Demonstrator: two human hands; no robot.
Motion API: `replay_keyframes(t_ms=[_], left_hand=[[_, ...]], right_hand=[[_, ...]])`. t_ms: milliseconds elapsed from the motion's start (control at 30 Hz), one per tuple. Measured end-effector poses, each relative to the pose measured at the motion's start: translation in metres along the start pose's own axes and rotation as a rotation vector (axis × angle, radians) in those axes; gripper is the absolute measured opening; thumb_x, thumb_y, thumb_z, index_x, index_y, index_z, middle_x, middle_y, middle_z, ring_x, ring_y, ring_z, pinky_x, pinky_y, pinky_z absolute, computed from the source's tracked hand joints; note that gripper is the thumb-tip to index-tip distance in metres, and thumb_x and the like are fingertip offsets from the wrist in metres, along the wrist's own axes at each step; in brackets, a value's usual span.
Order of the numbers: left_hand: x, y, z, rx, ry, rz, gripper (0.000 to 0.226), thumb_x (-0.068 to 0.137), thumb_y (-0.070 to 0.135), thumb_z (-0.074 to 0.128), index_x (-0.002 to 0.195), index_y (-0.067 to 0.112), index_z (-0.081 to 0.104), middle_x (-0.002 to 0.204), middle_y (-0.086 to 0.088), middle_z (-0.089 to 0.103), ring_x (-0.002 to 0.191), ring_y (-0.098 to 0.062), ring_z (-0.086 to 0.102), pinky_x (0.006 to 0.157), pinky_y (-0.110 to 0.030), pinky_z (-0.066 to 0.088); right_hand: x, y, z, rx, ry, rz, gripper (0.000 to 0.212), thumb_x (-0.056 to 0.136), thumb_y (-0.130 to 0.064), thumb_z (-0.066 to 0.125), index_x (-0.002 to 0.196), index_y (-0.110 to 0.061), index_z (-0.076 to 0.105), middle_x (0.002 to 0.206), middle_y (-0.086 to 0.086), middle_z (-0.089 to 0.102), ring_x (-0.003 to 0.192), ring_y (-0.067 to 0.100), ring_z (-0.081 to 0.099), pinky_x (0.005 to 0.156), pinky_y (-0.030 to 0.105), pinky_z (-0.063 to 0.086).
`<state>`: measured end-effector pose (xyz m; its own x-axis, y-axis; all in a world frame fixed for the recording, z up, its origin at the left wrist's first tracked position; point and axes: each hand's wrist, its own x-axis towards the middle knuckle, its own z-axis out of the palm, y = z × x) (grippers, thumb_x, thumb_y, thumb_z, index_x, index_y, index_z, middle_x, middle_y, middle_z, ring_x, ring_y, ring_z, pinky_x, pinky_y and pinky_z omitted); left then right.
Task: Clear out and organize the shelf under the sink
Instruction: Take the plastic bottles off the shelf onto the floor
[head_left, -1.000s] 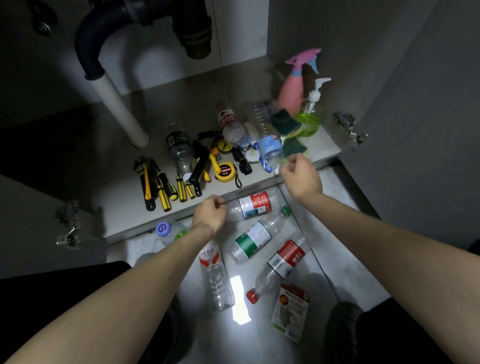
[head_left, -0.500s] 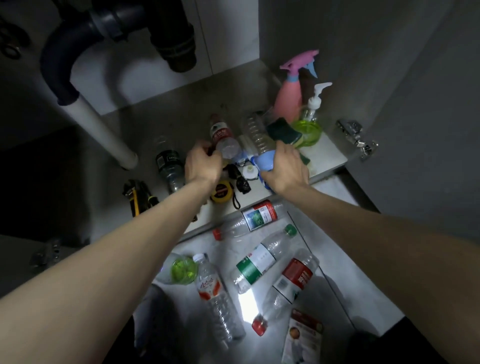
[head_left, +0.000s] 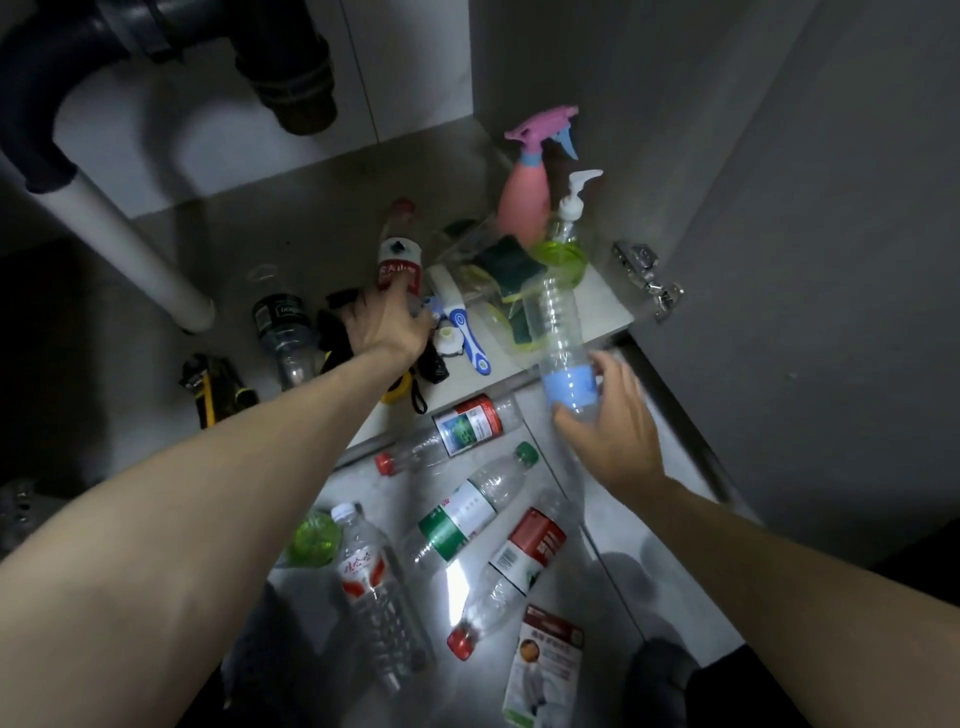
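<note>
My right hand grips a clear bottle with a blue label near its lower end, lifted over the shelf's front edge. My left hand reaches onto the shelf and grips the base of a red-labelled bottle that lies there. A dark-labelled bottle lies to the left of it. On the floor in front lie several empty plastic bottles, among them one with a green cap and one with a red cap.
A pink spray bottle, a pump dispenser, green sponges and a blue-white brush crowd the shelf's right end. Yellow-black tools lie left. A white drain pipe stands at back left. A door hinge juts out right.
My right hand has lifted the blue-labelled bottle off the shelf and drawn it toward me. My left hand has moved further in to the red-labelled bottle.
</note>
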<state>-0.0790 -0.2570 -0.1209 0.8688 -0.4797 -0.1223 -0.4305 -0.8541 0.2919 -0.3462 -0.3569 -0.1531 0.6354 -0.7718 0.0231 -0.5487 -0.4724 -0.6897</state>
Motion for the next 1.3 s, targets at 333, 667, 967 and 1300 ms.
replay_keyframes(t_ms=[333, 667, 967, 1300], left_hand=[[-0.020, -0.017, -0.014, -0.443, 0.167, -0.129, 0.054, 0.086, 0.027, 0.070, 0.136, 0.021, 0.052, 0.130, -0.013, 0.061, 0.117, -0.034, 0.059, 0.092, -0.037, 0.048], [-0.084, -0.025, -0.035, -0.882, 0.303, 0.031, 0.045, 0.075, 0.042, 0.062, 0.119, 0.038, 0.056, 0.102, 0.016, 0.062, 0.092, 0.008, 0.062, 0.079, -0.017, 0.051], [-0.182, -0.051, -0.023, -0.517, 0.102, 0.435, 0.050, 0.091, 0.034, 0.065, 0.137, 0.016, 0.056, 0.140, -0.001, 0.055, 0.125, -0.010, 0.051, 0.103, -0.044, 0.050], [-0.291, -0.124, -0.011, -0.350, 0.051, 0.257, 0.055, 0.095, 0.042, 0.063, 0.143, 0.019, 0.051, 0.147, 0.001, 0.049, 0.132, -0.010, 0.043, 0.113, -0.042, 0.039]], right_hand=[[-0.050, 0.049, -0.001, -0.124, -0.122, 0.111, 0.068, 0.083, -0.033, 0.073, 0.140, -0.020, 0.038, 0.118, -0.002, 0.048, 0.101, 0.015, 0.052, 0.074, 0.029, 0.043], [-0.060, 0.057, 0.027, -0.227, -0.417, 0.329, 0.044, 0.096, -0.035, 0.061, 0.129, -0.007, 0.050, 0.127, 0.012, 0.053, 0.112, 0.025, 0.056, 0.097, 0.041, 0.052], [-0.038, 0.031, 0.019, -0.294, -0.320, 0.340, 0.040, 0.098, -0.031, 0.053, 0.129, -0.006, 0.056, 0.130, 0.016, 0.053, 0.117, 0.032, 0.055, 0.094, 0.041, 0.050], [-0.047, -0.007, 0.022, -0.335, -0.401, 0.186, 0.037, 0.097, -0.031, 0.056, 0.126, -0.009, 0.059, 0.130, 0.015, 0.056, 0.116, 0.033, 0.057, 0.095, 0.041, 0.051]])
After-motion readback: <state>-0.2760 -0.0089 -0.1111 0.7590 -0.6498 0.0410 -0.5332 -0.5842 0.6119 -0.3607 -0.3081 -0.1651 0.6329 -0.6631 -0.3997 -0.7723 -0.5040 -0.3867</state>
